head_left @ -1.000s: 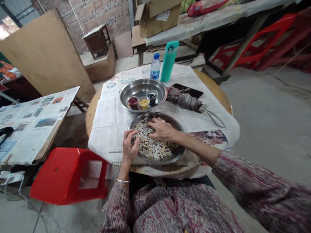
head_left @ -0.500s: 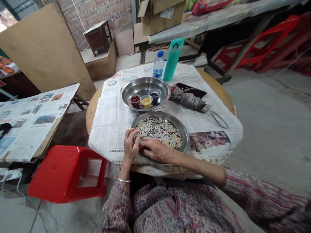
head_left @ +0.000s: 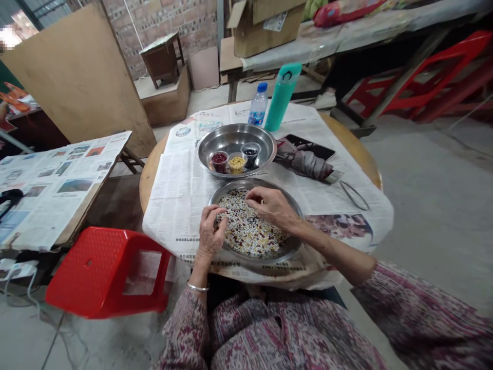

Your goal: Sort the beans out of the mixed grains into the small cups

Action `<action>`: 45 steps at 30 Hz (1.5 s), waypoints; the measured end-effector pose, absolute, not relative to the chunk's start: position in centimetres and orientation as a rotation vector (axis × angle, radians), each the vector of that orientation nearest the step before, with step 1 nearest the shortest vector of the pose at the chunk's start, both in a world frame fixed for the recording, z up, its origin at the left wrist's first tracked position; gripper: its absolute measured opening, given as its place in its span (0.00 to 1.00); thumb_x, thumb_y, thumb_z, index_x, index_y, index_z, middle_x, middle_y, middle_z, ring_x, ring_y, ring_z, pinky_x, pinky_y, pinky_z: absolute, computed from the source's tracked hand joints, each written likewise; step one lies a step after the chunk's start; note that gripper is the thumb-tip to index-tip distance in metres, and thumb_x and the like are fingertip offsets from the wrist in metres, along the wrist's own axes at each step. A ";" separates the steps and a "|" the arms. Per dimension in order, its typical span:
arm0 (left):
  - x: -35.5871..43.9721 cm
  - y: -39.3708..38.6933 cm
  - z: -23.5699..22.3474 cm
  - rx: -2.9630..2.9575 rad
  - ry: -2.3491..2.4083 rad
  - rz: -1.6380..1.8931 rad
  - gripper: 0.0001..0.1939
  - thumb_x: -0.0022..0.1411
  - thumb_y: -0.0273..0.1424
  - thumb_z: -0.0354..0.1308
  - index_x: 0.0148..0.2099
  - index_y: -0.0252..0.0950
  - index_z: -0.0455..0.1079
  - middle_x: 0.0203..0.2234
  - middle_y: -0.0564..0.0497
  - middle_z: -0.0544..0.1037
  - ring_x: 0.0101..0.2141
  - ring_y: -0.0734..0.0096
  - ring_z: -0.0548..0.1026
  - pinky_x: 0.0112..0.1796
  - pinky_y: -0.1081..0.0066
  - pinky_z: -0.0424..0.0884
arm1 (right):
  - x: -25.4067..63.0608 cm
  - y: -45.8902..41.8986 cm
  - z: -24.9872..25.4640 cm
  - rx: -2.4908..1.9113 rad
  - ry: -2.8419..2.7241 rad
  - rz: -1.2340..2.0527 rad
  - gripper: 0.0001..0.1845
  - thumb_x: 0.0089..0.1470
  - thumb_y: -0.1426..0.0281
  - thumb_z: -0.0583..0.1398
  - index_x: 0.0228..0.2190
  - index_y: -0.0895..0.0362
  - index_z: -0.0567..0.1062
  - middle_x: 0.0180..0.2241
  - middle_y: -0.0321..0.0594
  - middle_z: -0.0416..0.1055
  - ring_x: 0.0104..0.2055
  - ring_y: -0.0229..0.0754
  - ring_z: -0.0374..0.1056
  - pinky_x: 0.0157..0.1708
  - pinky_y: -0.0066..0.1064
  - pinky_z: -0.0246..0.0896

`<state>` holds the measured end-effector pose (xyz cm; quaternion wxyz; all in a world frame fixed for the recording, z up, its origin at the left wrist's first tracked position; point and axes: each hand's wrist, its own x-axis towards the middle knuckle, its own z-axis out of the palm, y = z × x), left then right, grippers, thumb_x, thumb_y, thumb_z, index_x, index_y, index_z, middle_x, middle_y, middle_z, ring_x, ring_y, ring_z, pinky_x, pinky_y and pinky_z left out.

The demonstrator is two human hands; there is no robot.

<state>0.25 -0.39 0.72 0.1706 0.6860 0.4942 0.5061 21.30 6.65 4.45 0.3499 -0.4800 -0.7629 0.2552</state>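
A round metal tray in front of me holds a mix of small white, yellow, dark red and black beans or grains. At its left rim my left hand is curved, thumb and forefinger apart, nothing visible between them. My right hand is over the far side of the mix, thumb and fingertips pinched together; anything held there is too small to make out. Just behind, a metal basin holds three clear cups: dark red beans, yellow kernels and black beans.
Newspaper covers the round table. A water bottle and a turquoise flask stand at the back. A folded grey umbrella lies right of the basin, by a dark flat case. A red stool stands left.
My right hand has moved away from my left, up and right across the tray, uncovering the near part of the mix. My left hand stays by the left rim. The view shifts slightly.
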 end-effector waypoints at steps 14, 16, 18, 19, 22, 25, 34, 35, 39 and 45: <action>0.2 -0.4 0.5 1.966 1.403 1.441 0.10 0.64 0.22 0.60 0.47 0.38 0.75 0.45 0.46 0.75 0.49 0.61 0.74 0.55 0.59 0.70 | 21.8 20.0 10.8 -1.665 -1.949 0.369 0.08 0.57 0.72 0.61 0.35 0.57 0.81 0.34 0.46 0.79 0.39 0.48 0.73 0.43 0.42 0.67; 0.3 -0.5 0.5 1.956 1.406 1.437 0.11 0.64 0.22 0.60 0.47 0.38 0.75 0.45 0.46 0.75 0.49 0.61 0.74 0.55 0.59 0.70 | 21.5 21.3 11.1 -1.795 -2.045 0.348 0.09 0.57 0.72 0.61 0.37 0.58 0.82 0.39 0.50 0.79 0.44 0.50 0.73 0.46 0.43 0.66; 0.3 -0.5 0.6 1.944 1.412 1.421 0.11 0.64 0.22 0.60 0.47 0.38 0.75 0.45 0.46 0.75 0.49 0.61 0.74 0.55 0.59 0.70 | 21.1 22.1 11.1 -1.881 -2.108 0.324 0.10 0.57 0.72 0.62 0.39 0.59 0.83 0.43 0.52 0.80 0.48 0.52 0.72 0.47 0.42 0.65; 0.3 -0.6 0.6 1.940 1.413 1.417 0.11 0.64 0.22 0.60 0.47 0.38 0.75 0.45 0.46 0.75 0.49 0.61 0.74 0.55 0.59 0.70 | 21.0 22.4 11.0 -1.918 -2.129 0.311 0.11 0.57 0.72 0.62 0.40 0.59 0.83 0.45 0.52 0.79 0.49 0.52 0.72 0.47 0.42 0.65; 0.4 -0.6 0.7 1.930 1.407 1.418 0.10 0.64 0.22 0.60 0.47 0.38 0.76 0.45 0.45 0.75 0.49 0.61 0.74 0.55 0.58 0.70 | 20.5 23.1 10.4 -2.008 -2.165 0.279 0.13 0.57 0.71 0.63 0.43 0.59 0.83 0.47 0.53 0.79 0.50 0.53 0.72 0.48 0.42 0.65; 0.4 -0.6 0.7 1.927 1.411 1.413 0.10 0.64 0.22 0.60 0.46 0.38 0.76 0.45 0.45 0.75 0.49 0.60 0.74 0.56 0.58 0.70 | 20.4 23.9 9.7 -2.044 -2.157 0.246 0.13 0.55 0.73 0.64 0.42 0.58 0.84 0.47 0.53 0.79 0.50 0.55 0.72 0.47 0.44 0.66; 0.4 -0.3 0.4 1.950 1.390 1.451 0.10 0.63 0.22 0.60 0.46 0.37 0.75 0.45 0.46 0.75 0.49 0.61 0.74 0.55 0.59 0.70 | 21.1 23.4 9.3 -1.916 -2.019 0.279 0.10 0.56 0.73 0.61 0.37 0.56 0.83 0.42 0.50 0.80 0.47 0.54 0.74 0.44 0.45 0.67; 0.4 -0.3 0.3 1.952 1.386 1.457 0.10 0.63 0.22 0.60 0.46 0.37 0.75 0.45 0.46 0.75 0.49 0.62 0.74 0.55 0.59 0.70 | 21.3 22.9 9.4 -1.885 -1.994 0.275 0.10 0.57 0.72 0.60 0.37 0.56 0.83 0.42 0.51 0.80 0.47 0.54 0.74 0.44 0.44 0.67; 0.3 -0.3 0.3 1.944 1.387 1.450 0.09 0.65 0.23 0.59 0.46 0.37 0.75 0.45 0.45 0.75 0.49 0.62 0.74 0.56 0.59 0.70 | 21.6 18.1 9.3 -1.576 -1.971 0.274 0.10 0.59 0.67 0.58 0.35 0.55 0.81 0.35 0.47 0.80 0.39 0.49 0.73 0.39 0.40 0.66; 0.2 -0.4 0.7 1.937 1.377 1.429 0.09 0.71 0.26 0.54 0.48 0.38 0.75 0.45 0.45 0.75 0.50 0.62 0.74 0.56 0.60 0.70 | 21.0 5.3 6.2 -0.978 -2.475 0.500 0.10 0.61 0.70 0.57 0.32 0.55 0.78 0.31 0.41 0.77 0.33 0.41 0.70 0.37 0.33 0.61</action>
